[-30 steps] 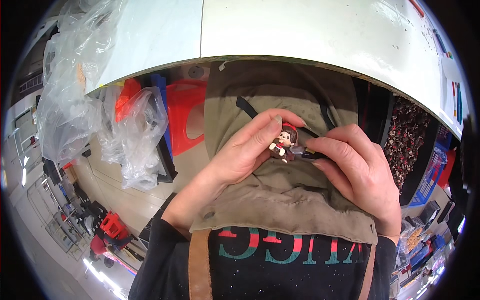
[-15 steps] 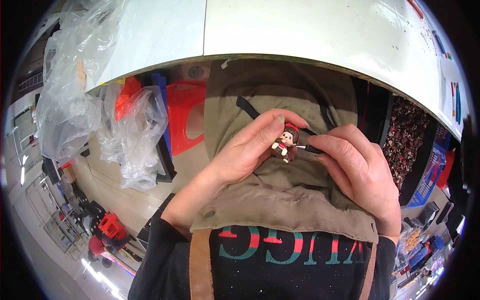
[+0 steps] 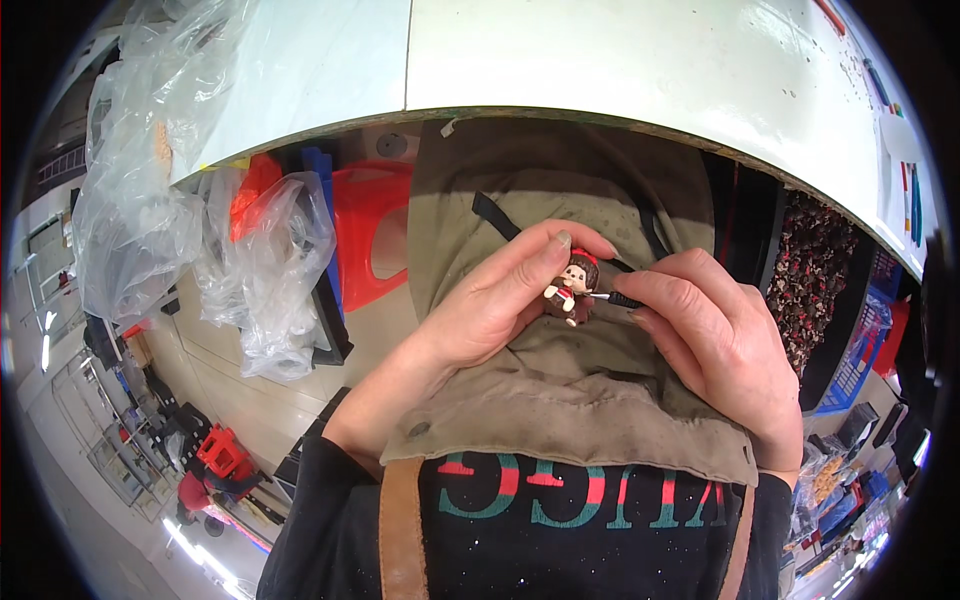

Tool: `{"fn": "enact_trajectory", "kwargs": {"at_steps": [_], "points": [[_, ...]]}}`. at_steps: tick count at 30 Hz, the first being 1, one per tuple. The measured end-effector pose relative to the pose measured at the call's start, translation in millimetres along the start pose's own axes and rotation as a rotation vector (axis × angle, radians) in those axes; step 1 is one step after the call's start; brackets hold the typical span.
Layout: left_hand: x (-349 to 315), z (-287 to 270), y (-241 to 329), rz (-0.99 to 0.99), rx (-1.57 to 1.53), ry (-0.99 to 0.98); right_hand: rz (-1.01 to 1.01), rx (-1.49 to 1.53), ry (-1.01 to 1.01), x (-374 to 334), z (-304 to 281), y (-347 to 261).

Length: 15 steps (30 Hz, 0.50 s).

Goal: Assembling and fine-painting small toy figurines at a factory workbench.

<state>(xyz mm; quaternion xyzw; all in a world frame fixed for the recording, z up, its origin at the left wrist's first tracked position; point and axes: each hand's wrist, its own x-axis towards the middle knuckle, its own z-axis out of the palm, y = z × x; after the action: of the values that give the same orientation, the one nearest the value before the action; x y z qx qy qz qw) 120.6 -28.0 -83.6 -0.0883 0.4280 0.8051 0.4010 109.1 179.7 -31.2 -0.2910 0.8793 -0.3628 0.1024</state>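
A small brown figurine with a pale face and red trim sits in my left hand. My left thumb and fingers are closed around its back and head. My right hand pinches the black ribbed grip of a slim tool. Its thin metal tip points left and meets the figurine's side near the chest; whether it presses or only touches, I cannot tell. Both hands are above the olive apron over my lap.
The white table curves across the front. Clear plastic bags hang at the left beside a red stool. On the right are a tray of small dark pieces and a blue basket. Farther off at lower left is another person.
Both hands stay almost in place. The figurine and the tool tip have shifted very slightly; the grip on each is the same.
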Motion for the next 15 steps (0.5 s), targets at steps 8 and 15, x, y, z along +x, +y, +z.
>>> {"fn": "enact_trajectory", "kwargs": {"at_steps": [8, 15], "points": [[1.4, -1.2, -1.3, 0.007, -0.020, -0.020, 0.065, 0.031, -0.025, -3.4, -2.2, -3.5], [1.6, -3.2, -2.4, 0.011, -0.035, -0.029, 0.049, 0.009, -0.031, -1.9, -2.3, -5.2]]}}
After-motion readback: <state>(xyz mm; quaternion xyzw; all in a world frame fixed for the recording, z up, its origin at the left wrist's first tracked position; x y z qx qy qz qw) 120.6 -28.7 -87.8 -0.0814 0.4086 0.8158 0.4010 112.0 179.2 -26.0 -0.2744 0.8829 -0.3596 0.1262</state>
